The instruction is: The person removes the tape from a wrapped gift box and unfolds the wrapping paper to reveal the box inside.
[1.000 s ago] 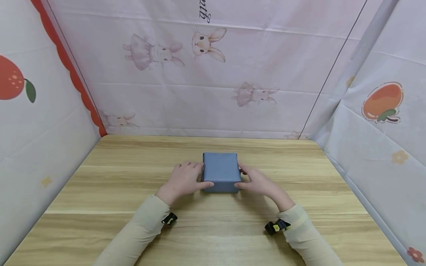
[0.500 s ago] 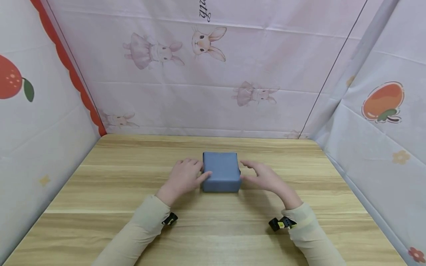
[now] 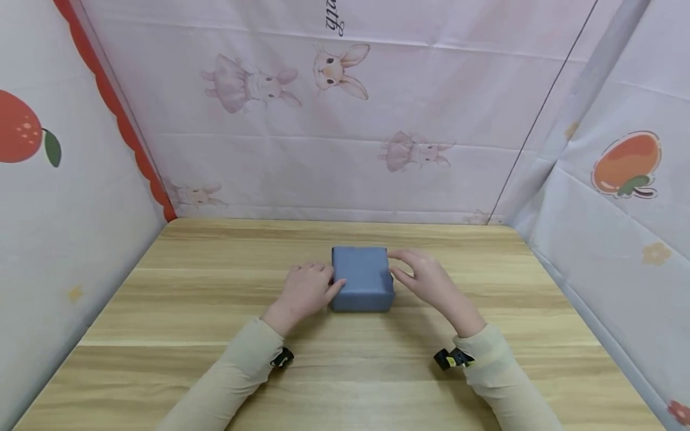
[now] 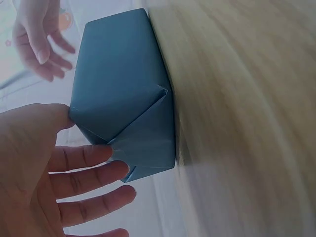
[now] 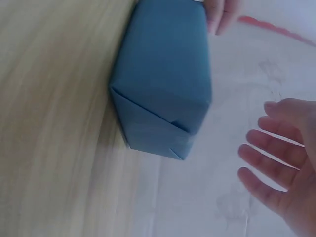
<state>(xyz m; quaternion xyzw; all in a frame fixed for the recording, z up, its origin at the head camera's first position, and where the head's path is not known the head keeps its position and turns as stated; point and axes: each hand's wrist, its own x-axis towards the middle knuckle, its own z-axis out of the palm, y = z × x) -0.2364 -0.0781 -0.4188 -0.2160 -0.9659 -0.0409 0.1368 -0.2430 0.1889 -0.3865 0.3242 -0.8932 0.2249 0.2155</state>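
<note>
Head view shows my two hands at one blue wrapped box (image 3: 362,278), the only thing on the wooden table (image 3: 215,335). My left hand (image 3: 305,291) lies against the box's left side, its fingers fairly straight and relaxed and its thumb touching the near left edge; it grips nothing. My right hand (image 3: 428,281) is spread loose just beside the box's right side; in the right wrist view its fingers (image 5: 266,163) stand apart from the paper, holding nothing. The box rests flat on the table's middle. Three cloth walls (image 3: 431,108) printed with rabbits and fruit surround the table.
</note>
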